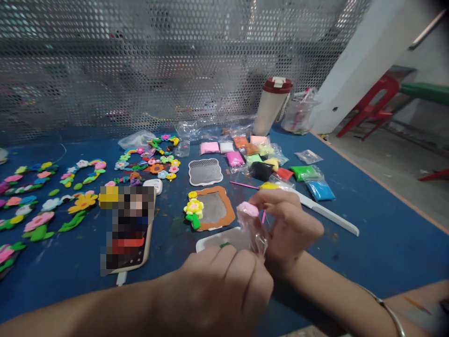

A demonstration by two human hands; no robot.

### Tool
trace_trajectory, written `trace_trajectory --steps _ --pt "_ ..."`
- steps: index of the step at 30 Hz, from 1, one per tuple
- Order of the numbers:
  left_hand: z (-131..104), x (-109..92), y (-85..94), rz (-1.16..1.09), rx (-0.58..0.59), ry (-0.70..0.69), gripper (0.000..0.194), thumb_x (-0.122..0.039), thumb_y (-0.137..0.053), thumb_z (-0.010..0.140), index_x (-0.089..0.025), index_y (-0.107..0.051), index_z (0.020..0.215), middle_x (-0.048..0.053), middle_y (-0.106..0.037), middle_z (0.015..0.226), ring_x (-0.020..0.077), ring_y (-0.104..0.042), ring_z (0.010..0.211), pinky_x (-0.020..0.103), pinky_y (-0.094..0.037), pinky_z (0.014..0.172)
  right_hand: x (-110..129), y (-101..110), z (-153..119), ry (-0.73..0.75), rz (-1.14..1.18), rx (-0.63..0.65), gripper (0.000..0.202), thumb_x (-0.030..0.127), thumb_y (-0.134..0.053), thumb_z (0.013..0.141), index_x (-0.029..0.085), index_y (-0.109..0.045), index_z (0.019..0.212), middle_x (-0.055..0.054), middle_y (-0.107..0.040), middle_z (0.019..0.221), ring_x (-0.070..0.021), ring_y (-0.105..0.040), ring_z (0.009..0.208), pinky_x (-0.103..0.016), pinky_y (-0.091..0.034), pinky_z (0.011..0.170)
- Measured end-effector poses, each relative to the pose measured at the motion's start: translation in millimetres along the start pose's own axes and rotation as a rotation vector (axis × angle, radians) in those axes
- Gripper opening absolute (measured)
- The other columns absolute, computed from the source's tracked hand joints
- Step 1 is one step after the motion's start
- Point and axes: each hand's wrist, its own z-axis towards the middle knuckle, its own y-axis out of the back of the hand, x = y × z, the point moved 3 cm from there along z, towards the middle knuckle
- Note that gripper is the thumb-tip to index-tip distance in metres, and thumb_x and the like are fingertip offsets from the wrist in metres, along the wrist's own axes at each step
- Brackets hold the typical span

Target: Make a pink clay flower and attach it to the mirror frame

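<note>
- Two bare hands work at the near edge of the view. The left hand (228, 281) is closed, knuckles up, at the lower end of a clear packet (257, 236); its fingertips are hidden.
- Right hand (289, 224): fingers bent, the foremost pressed to the upper part of the packet beside the pink lump (248, 209). Thumb contact cannot be confirmed.
- Position of the lump: at the packet's upper end, above the left fist and just beside the right fingertips. Whether film covers it fully cannot be told.
- Step in hand, as judged: working the lump at that end. Getting it free would call for a firm left hold on the film and a light right pinch.
- Just beyond the left hand: a white-rimmed panel (206, 241), partly covered, with a green piece (225, 244) on it.
- Farther: a brown-bordered frame (228, 210) bearing a yellow flower (193, 208); a white comb (333, 219) lies to the right.
- Farther again: assorted coloured packets, including blue (321, 190), and a lidded tumbler (268, 110) before a perforated screen (140, 70).
</note>
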Motion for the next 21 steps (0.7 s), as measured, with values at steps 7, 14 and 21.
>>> trace_trajectory --steps 7,14,21 --pt "1 21 11.8 -0.041 0.090 0.177 0.022 -0.022 -0.035 0.095 -0.015 -0.056 0.098 -0.005 -0.053 0.055 0.0113 -0.050 0.049 0.027 -0.031 0.045 -19 -8 11 -0.582 0.542 0.222 0.015 0.037 -0.050 0.087 0.024 -0.043 0.084 0.004 -0.042 0.066 -0.0114 -0.041 0.054 -0.025 -0.038 0.048" --pt "6 47 0.1 -0.484 0.303 0.746 0.035 -0.029 -0.032 0.094 -0.021 -0.036 0.060 -0.006 -0.046 0.055 0.0082 -0.044 0.047 0.019 -0.034 0.043 -25 -20 1 -0.843 0.944 0.379 0.031 0.054 -0.045 0.085 0.023 -0.046 0.086 0.006 -0.040 0.061 -0.0088 -0.031 0.049 -0.022 -0.033 0.047" --pt "1 45 -8.4 -0.700 0.265 0.789 0.017 -0.016 -0.037 0.091 -0.024 -0.051 0.090 -0.003 -0.062 0.083 0.0106 -0.061 0.075 0.024 -0.049 0.068 -19 -26 -18 -0.951 1.097 0.511 0.042 0.063 -0.047 0.079 0.022 -0.049 0.089 0.005 -0.042 0.060 -0.0105 -0.035 0.050 -0.025 -0.035 0.051"
